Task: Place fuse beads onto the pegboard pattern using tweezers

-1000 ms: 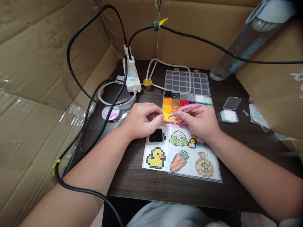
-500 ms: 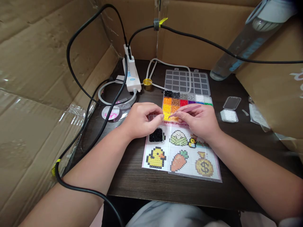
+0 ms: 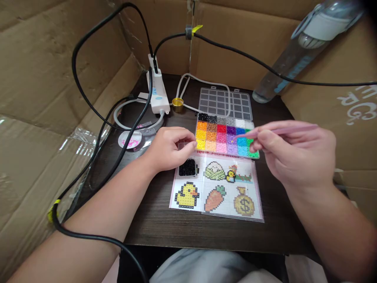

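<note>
My right hand [image 3: 300, 153] holds pink tweezers [image 3: 294, 129], raised over the right side of a compartment box of coloured beads [image 3: 226, 127]. At the tweezers' tip, above the purple compartments, a tiny yellow bead [image 3: 232, 141] shows. My left hand [image 3: 169, 147] rests at the box's left edge, thumb and forefinger drawn together; whatever they grip is hard to see. Just below it a small clear box of black beads [image 3: 187, 168] lies on a pattern sheet [image 3: 203, 196]. A small beaded duck [image 3: 231, 175] lies on the sheet, right of the egg pattern.
Behind the bead box its clear gridded lid [image 3: 225, 103] lies open. A gold tin [image 3: 177, 104], a power strip [image 3: 159, 94] and a white dish of pink beads [image 3: 129, 139] stand left. Black cable [image 3: 141, 122] loops over my left arm. A water bottle [image 3: 291, 63] leans at right.
My right hand has moved right and up with the tweezers, away from the yellow compartments, and a yellow bead now shows at their tip. My left hand stays by the box. The view shifted slightly.
</note>
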`<control>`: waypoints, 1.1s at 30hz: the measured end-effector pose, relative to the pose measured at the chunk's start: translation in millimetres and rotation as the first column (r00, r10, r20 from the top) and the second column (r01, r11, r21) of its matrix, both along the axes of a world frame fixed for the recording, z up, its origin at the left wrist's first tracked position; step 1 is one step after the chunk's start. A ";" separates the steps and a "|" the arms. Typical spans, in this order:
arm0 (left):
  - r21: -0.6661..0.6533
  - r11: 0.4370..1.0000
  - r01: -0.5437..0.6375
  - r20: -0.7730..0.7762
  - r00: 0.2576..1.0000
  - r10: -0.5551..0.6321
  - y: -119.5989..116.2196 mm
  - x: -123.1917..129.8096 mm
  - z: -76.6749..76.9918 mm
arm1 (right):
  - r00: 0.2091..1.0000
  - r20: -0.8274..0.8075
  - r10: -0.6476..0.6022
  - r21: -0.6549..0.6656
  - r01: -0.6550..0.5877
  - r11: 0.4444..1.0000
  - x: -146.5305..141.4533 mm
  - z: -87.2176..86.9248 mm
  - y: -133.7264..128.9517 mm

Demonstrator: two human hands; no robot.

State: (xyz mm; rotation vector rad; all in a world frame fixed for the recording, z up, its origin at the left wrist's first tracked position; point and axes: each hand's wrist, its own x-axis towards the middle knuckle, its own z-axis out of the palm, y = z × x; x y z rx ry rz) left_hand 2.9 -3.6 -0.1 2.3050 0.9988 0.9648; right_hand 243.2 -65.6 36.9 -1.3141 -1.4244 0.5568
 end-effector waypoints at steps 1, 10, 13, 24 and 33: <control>-0.002 1.000 -0.001 0.005 1.000 0.001 0.2 0.1 -0.2 | 1.000 -0.020 -0.016 0.004 0.016 1.000 4.1 -1.8 -10.7; -0.005 1.000 0.001 0.006 1.000 -0.001 0.2 1.8 1.3 | 0.992 0.056 -0.109 -0.250 0.120 0.961 14.1 -52.0 -76.5; -0.009 1.000 -0.011 -0.015 1.000 0.011 0.6 1.9 1.3 | 0.996 0.011 -0.086 -0.279 0.085 0.956 10.0 -52.4 -72.5; -0.035 0.999 -0.025 -0.046 0.999 0.024 0.6 2.7 3.2 | 0.996 0.001 -0.085 -0.261 0.082 0.962 8.5 -54.8 -72.0; -0.038 0.999 -0.037 -0.055 0.998 0.035 -0.8 2.4 3.7 | 0.997 -0.018 -0.080 -0.253 0.073 0.965 8.7 -60.2 -70.9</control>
